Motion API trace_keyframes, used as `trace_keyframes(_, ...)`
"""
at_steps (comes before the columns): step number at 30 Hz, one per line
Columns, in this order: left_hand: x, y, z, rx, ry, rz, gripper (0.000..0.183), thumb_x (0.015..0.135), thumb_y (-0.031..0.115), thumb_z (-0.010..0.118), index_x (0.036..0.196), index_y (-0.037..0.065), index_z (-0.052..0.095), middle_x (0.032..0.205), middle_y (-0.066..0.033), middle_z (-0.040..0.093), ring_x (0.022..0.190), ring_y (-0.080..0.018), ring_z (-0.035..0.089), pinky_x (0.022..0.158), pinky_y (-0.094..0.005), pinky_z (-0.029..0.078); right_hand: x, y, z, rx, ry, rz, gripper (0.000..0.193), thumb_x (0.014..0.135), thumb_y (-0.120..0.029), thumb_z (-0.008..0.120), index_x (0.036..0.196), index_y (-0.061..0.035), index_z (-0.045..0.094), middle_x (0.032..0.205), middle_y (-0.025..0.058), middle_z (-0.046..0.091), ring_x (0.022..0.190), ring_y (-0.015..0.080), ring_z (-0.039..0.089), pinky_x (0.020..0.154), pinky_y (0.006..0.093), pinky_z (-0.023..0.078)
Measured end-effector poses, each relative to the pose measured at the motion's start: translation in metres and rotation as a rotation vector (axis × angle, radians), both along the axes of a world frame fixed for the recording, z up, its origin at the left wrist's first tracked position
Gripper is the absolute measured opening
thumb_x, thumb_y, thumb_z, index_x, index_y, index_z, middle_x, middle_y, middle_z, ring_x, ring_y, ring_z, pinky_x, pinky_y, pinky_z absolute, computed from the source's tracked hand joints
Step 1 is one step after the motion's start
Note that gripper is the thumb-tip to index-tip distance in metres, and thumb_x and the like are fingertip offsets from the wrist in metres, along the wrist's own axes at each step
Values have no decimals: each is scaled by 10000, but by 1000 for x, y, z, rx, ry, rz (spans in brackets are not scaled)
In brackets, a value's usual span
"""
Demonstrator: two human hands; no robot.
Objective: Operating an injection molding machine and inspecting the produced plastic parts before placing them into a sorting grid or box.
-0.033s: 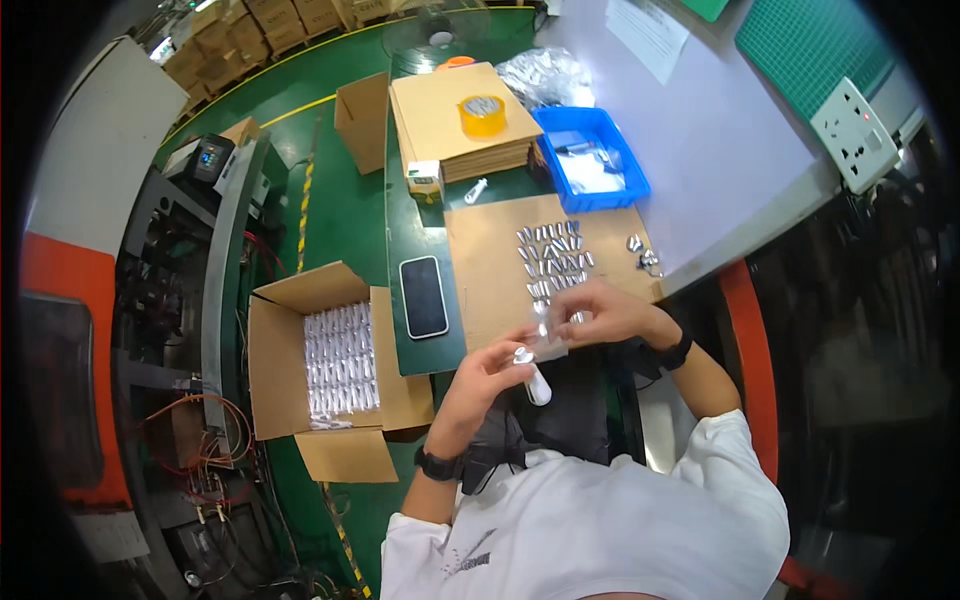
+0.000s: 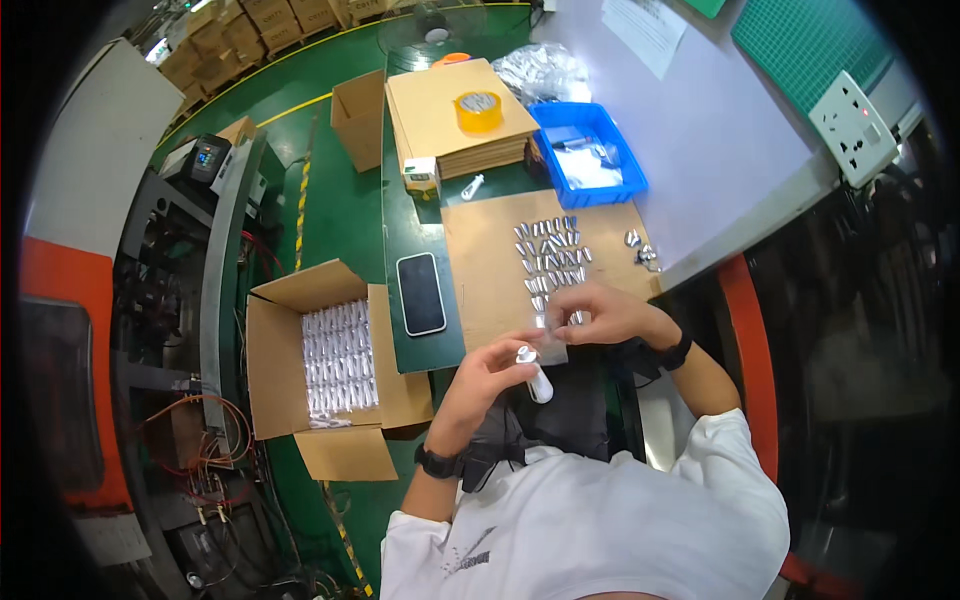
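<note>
My left hand (image 2: 480, 385) is closed around a white, bottle-shaped plastic part (image 2: 540, 384), its narrow neck up and its rounded end pointing down toward my lap. To its right, my right hand (image 2: 608, 313) has thumb and fingers pinched at a thin clear plastic piece (image 2: 553, 352), which looks like a small bag. The clear piece lies between both hands, partly hidden by fingers. Just beyond my right hand, rows of small shiny metal pieces (image 2: 550, 245) are laid out on a cardboard sheet (image 2: 483, 265).
Left of the table, an open carton (image 2: 275, 350) holds rows of wrapped white parts (image 2: 338, 360). A phone (image 2: 421, 293) lies by the table's left side. Farther back are stacked cardboard (image 2: 455, 90) with a tape roll (image 2: 478, 111), and a blue bin (image 2: 625, 170). Loose metal pieces (image 2: 642, 250) sit right.
The whole view has shifted slightly. My right hand stays pinched near the clear piece, and the white part remains in my left hand.
</note>
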State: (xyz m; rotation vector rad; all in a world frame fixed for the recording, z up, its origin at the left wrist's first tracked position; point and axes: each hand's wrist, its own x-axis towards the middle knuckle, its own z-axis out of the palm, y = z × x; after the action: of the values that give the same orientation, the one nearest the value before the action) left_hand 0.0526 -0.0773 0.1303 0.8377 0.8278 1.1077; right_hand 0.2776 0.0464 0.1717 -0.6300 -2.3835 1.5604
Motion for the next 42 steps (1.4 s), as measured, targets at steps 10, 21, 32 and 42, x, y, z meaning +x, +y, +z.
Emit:
trace_keyframes(10, 2, -13, -18, -47, 15, -7, 228, 840, -1, 719, 1065, -10, 685, 1087, -29, 663, 1009, -115, 614, 908, -270, 485, 7, -62, -50, -315, 68, -259, 166, 895, -158, 745, 997, -28, 731, 862, 14, 643, 805, 77, 612, 717, 239, 492)
trace_keyframes(21, 6, -14, -35, -178, 3, -16, 266, 862, 42, 730, 1115, -26, 683, 1053, -40, 690, 968, -111, 640, 902, -258, 493, 5, -69, -68, -378, 183, -367, 149, 925, -146, 710, 910, 2, 703, 794, -2, 600, 711, 58, 542, 627, 238, 431)
trace_keyframes(32, 2, -41, -26, 153, 441, 414, 255, 761, 19, 791, 993, -26, 697, 1333, -108, 543, 1023, -181, 620, 908, -326, 497, -15, -89, -81, -543, 281, -663, 218, 949, -185, 683, 807, -22, 656, 658, -31, 557, 609, 36, 490, 543, 219, 368)
trace_keyframes(42, 21, -58, -15, 938, 940, 351, 395, 564, 70, 838, 940, 177, 783, 1187, -45, 622, 1077, -284, 565, 889, -403, 492, -31, -103, -76, -566, 273, -779, 227, 941, -197, 693, 798, -22, 671, 655, -26, 590, 612, 35, 521, 551, 214, 381)
